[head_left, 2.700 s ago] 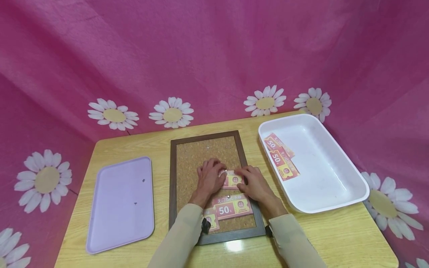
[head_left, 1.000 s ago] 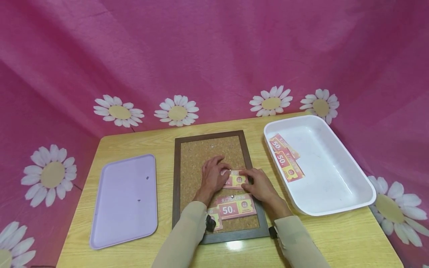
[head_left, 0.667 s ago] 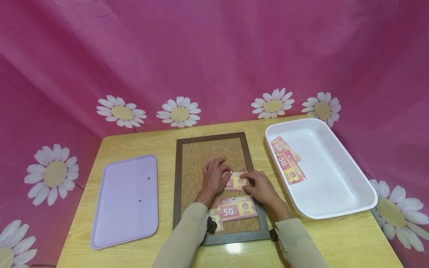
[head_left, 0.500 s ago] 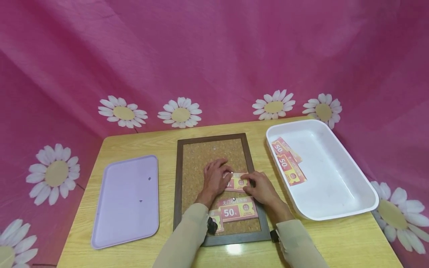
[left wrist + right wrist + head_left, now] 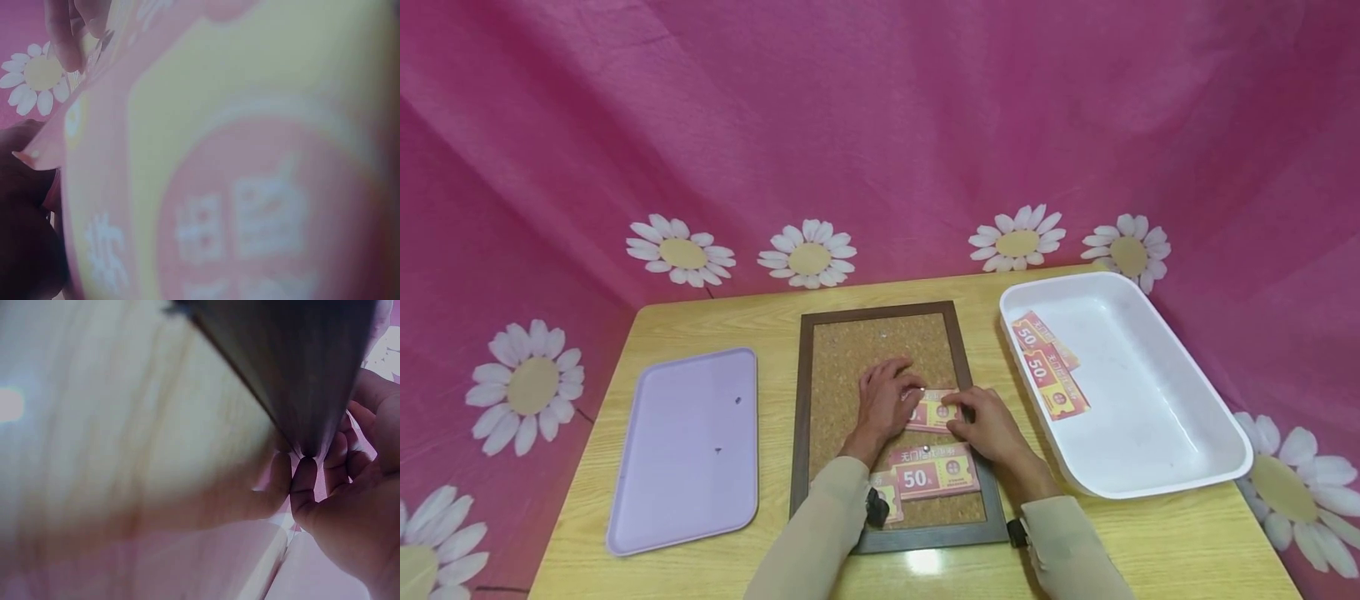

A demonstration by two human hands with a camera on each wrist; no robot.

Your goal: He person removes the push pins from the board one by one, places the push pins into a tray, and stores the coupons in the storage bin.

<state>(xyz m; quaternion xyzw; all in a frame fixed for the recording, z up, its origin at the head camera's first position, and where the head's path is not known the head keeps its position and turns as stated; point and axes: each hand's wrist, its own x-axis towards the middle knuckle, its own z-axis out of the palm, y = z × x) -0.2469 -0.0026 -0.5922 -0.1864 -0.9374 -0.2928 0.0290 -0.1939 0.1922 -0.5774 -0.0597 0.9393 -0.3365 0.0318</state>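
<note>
In the head view, my left hand (image 5: 882, 407) curls over the left end of the upper coupon (image 5: 934, 413), its fingertips at the coupon's top edge and thumb just below. My right hand (image 5: 992, 427) pinches that coupon's right end between index finger and thumb. Below it, a red and yellow coupon (image 5: 937, 477) lies on the corkboard (image 5: 838, 358) with a pushpin (image 5: 927, 448) at its top edge. A third coupon (image 5: 889, 492) sits partly under my left wrist. In the right wrist view, fingers (image 5: 304, 481) of my right hand are at the dark frame (image 5: 300, 381).
A lilac tray (image 5: 677, 450) with two small pins (image 5: 738, 401) lies left of the corkboard. At right stands a white deep basin (image 5: 1150, 400) holding overlapping coupons (image 5: 1054, 385). A pink daisy-print cloth (image 5: 880, 125) hangs behind the wooden table (image 5: 767, 367).
The head view has shifted, so board, tray and basin appear a little further right. Both hands stay at the upper coupon, with only slight finger movement.
</note>
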